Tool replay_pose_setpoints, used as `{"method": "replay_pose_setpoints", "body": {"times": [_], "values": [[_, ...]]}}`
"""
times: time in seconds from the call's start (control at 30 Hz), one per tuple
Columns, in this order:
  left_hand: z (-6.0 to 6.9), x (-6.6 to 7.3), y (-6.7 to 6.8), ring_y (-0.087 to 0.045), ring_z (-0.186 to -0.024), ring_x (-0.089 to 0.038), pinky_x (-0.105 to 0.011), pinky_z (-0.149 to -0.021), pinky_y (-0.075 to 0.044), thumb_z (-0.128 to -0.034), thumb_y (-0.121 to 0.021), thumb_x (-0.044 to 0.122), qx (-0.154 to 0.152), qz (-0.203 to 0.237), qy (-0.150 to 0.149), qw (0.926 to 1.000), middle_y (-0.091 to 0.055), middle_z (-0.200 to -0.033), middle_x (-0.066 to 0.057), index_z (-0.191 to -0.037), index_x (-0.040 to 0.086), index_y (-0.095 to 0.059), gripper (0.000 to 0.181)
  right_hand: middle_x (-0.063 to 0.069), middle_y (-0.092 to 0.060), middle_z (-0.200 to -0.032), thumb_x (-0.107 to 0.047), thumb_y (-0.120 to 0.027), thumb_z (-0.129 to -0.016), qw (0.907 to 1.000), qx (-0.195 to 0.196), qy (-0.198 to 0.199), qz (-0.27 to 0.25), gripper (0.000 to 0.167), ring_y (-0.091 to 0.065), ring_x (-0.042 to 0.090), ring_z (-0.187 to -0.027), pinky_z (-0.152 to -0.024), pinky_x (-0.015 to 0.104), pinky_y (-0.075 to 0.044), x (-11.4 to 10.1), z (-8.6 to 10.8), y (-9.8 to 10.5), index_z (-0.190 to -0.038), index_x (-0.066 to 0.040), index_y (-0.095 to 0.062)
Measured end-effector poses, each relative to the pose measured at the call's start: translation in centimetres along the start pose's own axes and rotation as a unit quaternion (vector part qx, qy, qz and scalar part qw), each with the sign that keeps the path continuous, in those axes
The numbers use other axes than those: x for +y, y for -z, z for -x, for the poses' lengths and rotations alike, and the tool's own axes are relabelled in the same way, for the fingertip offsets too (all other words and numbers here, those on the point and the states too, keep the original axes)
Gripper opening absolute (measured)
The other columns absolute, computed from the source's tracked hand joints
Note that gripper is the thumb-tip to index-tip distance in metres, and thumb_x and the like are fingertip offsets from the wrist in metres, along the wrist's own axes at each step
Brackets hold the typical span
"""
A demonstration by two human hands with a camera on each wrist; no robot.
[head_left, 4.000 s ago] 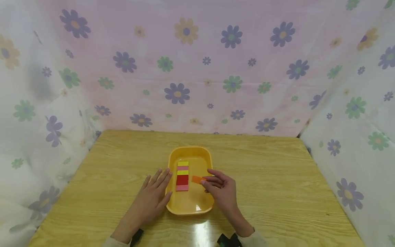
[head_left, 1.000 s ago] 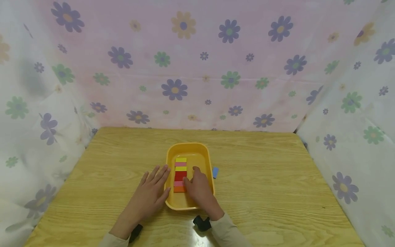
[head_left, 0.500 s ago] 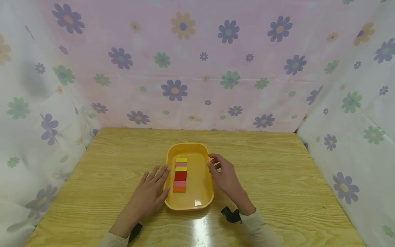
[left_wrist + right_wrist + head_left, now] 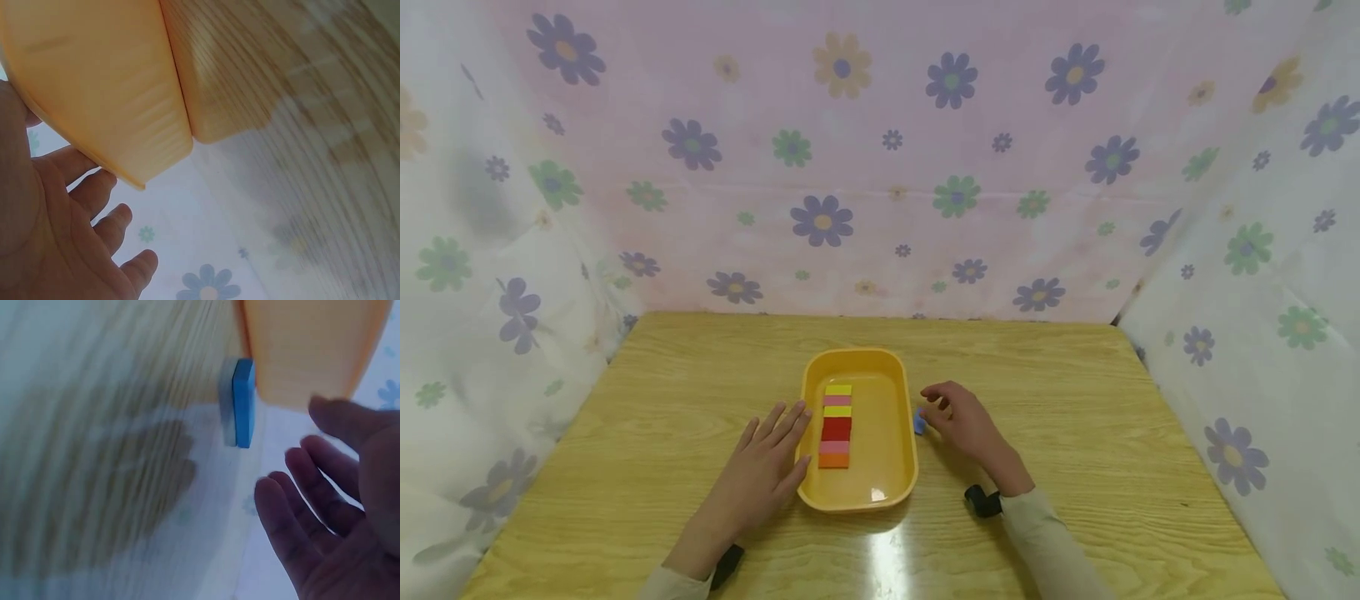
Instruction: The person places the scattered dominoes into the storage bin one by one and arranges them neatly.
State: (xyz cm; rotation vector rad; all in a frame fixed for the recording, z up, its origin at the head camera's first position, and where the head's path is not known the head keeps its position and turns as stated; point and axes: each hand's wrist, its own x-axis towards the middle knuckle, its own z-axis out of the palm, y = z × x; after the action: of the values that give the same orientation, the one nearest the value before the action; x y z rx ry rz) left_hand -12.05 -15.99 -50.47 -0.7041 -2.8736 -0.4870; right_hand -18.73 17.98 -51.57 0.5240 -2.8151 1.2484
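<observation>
A yellow-orange plastic tray (image 4: 880, 498) stands on the table, holding a column of thin tiles along its left side. From far to near they run yellow (image 4: 838, 390), pink, yellow, red (image 4: 837, 429), pink and orange (image 4: 833, 460). My left hand (image 4: 760, 479) rests its outstretched fingers against the tray's left rim. Just outside the right wall a blue tile (image 4: 244, 403) lies flat on the table. Close beside it is my right hand (image 4: 966, 425), fingers loosely bent; the right wrist view shows a gap between the fingertips (image 4: 269, 490) and the tile.
The wood-grain table (image 4: 1052, 400) stretches around the tray. Flower-printed cloth (image 4: 880, 167) hangs behind it and along both sides. Dark straps (image 4: 983, 502) sit at the wrists.
The orange tile, earlier pinched in my right hand, now lies at the near end of the column. My right hand has moved out of the tray to the blue tile. The left stays put.
</observation>
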Motion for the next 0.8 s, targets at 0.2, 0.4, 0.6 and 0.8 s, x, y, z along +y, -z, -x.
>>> {"method": "replay_pose_setpoints", "body": {"times": [0.2, 0.4, 0.6, 0.8], "values": [[0.0, 0.0, 0.1, -0.030, -0.152, -0.037, -0.066, -0.119, -0.024, -0.1024, -0.059, 0.033, 0.000, 0.002, 0.000, 1.0000, -0.034, -0.164, -0.008, -0.156, 0.008, -0.041, 0.062, 0.013, -0.063, -0.122, -0.013, -0.078, -0.090, 0.9961, -0.076, 0.041, 0.020, 0.040, -0.060, 0.030, -0.108, -0.092, 0.046, -0.054, 1.1, -1.0, -0.1, -0.127, -0.002, -0.067], [-0.1, 0.0, 0.1, -0.030, -0.152, -0.037, -0.066, -0.119, -0.024, -0.1024, -0.059, 0.032, -0.002, 0.002, 0.001, 1.0000, -0.035, -0.164, -0.008, -0.156, 0.008, -0.041, 0.062, 0.010, -0.069, -0.116, -0.012, -0.082, -0.085, 0.9908, -0.103, 0.079, 0.039, 0.034, -0.061, 0.027, -0.106, -0.093, 0.043, -0.054, 1.5, -1.6, -0.2, -0.118, -0.003, -0.073], [-0.1, 0.1, 0.1, -0.031, -0.151, -0.038, -0.066, -0.119, -0.025, -0.1022, -0.059, 0.032, 0.001, 0.003, 0.000, 1.0000, -0.035, -0.164, -0.009, -0.156, 0.007, -0.042, 0.062, 0.007, -0.071, -0.102, -0.018, -0.085, -0.083, 0.9909, -0.098, 0.078, 0.049, 0.030, -0.061, 0.019, -0.091, -0.080, 0.031, -0.053, 1.6, -1.4, -0.1, -0.109, -0.004, -0.077], [0.0, 0.1, 0.1, -0.030, -0.152, -0.037, -0.066, -0.119, -0.025, -0.1025, -0.059, 0.032, -0.001, 0.004, 0.003, 1.0000, -0.035, -0.164, -0.009, -0.156, 0.007, -0.041, 0.061, 0.001, -0.071, -0.097, -0.031, -0.086, -0.083, 0.9933, -0.078, 0.039, 0.075, 0.034, -0.061, 0.015, -0.088, -0.082, 0.034, -0.053, 1.6, -0.4, 0.5, -0.106, -0.008, -0.078]]}}
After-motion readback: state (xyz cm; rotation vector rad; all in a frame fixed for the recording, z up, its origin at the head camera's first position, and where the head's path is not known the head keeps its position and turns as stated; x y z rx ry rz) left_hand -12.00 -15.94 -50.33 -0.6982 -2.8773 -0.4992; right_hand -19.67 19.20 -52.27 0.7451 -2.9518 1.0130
